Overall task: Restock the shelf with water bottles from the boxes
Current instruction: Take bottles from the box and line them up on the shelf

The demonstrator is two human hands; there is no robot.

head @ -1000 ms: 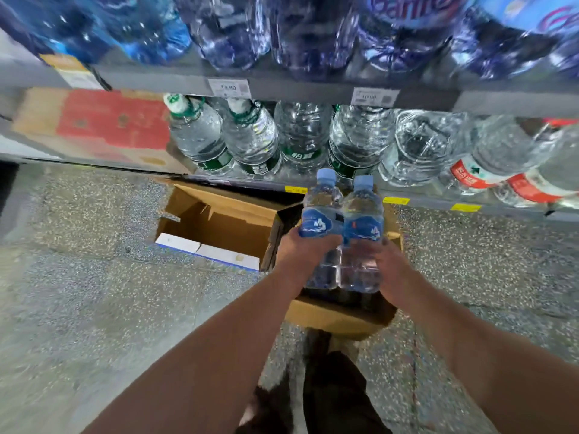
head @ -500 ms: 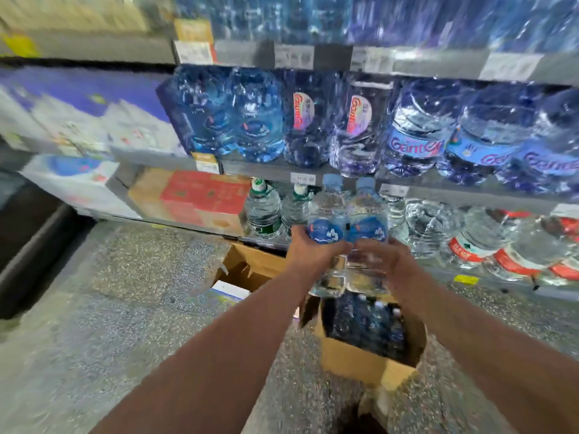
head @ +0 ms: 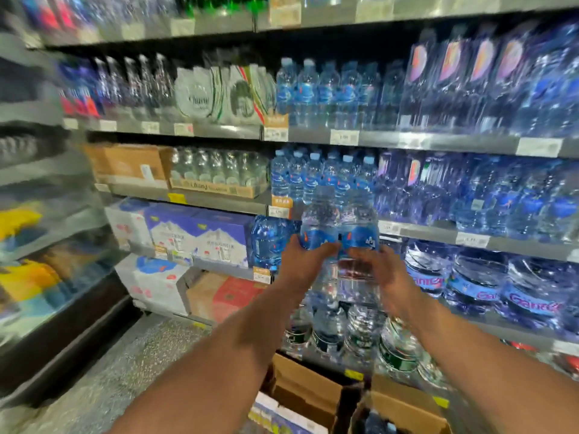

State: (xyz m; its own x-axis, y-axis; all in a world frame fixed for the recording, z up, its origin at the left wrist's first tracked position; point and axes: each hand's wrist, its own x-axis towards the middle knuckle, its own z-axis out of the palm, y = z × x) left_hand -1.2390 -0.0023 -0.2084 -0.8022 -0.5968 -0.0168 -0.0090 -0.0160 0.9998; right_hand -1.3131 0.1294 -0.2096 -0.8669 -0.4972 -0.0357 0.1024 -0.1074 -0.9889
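I hold two small blue-labelled water bottles side by side in front of the shelving. My left hand (head: 302,261) grips the left bottle (head: 319,220); my right hand (head: 380,272) grips the right bottle (head: 360,220). Both bottles stand upright, level with a shelf row of matching blue-capped bottles (head: 322,173) just behind them. Below, at the bottom edge, an open cardboard box (head: 404,405) with more bottles inside sits on the floor. The picture is blurred.
A second open cardboard box (head: 304,386) lies left of the first. Large jugs (head: 482,277) fill the shelf at right, green-labelled bottles (head: 360,333) the bottom shelf. Boxed packs (head: 200,236) stand at left. Speckled floor (head: 131,371) extends to the lower left.
Both hands have lifted the two bottles up from the box to the height of the middle shelf. My view has tilted upward, showing higher shelves.
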